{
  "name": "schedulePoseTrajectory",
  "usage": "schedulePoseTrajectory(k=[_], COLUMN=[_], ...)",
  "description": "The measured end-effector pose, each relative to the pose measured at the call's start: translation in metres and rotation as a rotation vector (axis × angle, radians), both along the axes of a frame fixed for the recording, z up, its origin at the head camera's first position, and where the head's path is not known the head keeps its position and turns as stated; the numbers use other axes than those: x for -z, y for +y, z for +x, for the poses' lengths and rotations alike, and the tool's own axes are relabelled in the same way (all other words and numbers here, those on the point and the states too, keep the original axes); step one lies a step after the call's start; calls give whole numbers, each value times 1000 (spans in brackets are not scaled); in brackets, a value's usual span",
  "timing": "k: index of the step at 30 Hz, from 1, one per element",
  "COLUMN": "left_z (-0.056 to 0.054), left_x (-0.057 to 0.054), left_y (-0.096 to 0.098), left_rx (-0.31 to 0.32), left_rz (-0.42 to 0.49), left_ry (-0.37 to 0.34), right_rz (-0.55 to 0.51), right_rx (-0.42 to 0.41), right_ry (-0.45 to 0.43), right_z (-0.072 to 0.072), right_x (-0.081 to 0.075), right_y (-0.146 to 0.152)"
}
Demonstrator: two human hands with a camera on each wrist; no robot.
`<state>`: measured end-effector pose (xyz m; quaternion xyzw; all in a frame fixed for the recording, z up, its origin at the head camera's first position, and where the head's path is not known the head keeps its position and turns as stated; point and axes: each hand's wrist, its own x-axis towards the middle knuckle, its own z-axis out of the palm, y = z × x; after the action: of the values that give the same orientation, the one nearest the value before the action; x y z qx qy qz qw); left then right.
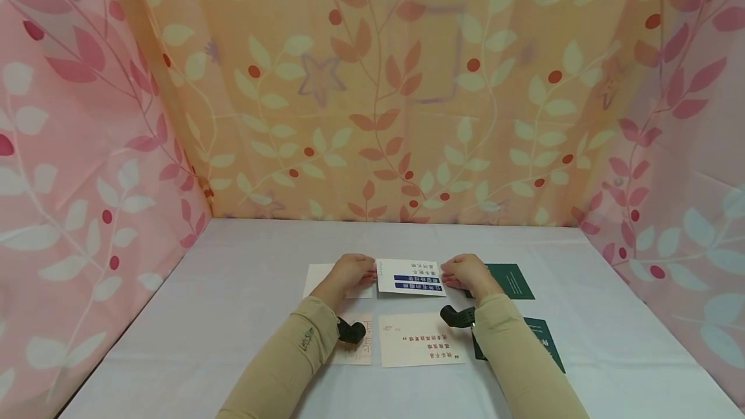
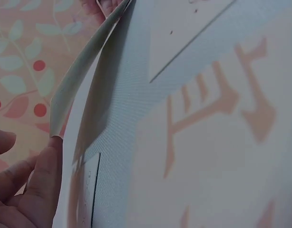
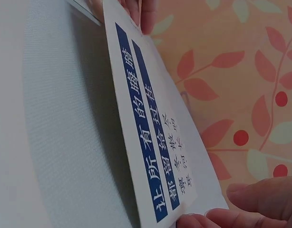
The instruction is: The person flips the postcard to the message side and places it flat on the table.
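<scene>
White rectangular card with blue text bands (image 1: pixel 410 277), tilted over the white tabletop (image 1: pixel 180 322); we see both grips nearly closed, left hand (image 1: pixel 349 274) and right hand (image 1: pixel 470 274) holding its opposite ends, between a partly covered off-white card (image 1: pixel 317 277) and a dark green card (image 1: pixel 513 280).

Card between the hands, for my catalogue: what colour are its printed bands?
Dark blue bands, clearest in the right wrist view.

White card (image 1: pixel 410 277), blue-banded print, tilted, seemingly in mid-air.
</scene>
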<state>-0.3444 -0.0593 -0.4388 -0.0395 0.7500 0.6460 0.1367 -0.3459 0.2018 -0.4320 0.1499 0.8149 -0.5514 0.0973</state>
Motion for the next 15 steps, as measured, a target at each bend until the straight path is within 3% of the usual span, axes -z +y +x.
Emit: schedulePoseTrajectory(k=[9, 15], left_z=[2, 2], left_x=[0, 3], left_y=[5, 8], left_rx=[-16, 14], left_rz=[-6, -58], left_ry=[-10, 34], right_rz=[13, 22], right_rx=[-15, -17], right_ry=[-5, -12], right_z=[1, 0], right_x=[0, 0], right_y=[-1, -1])
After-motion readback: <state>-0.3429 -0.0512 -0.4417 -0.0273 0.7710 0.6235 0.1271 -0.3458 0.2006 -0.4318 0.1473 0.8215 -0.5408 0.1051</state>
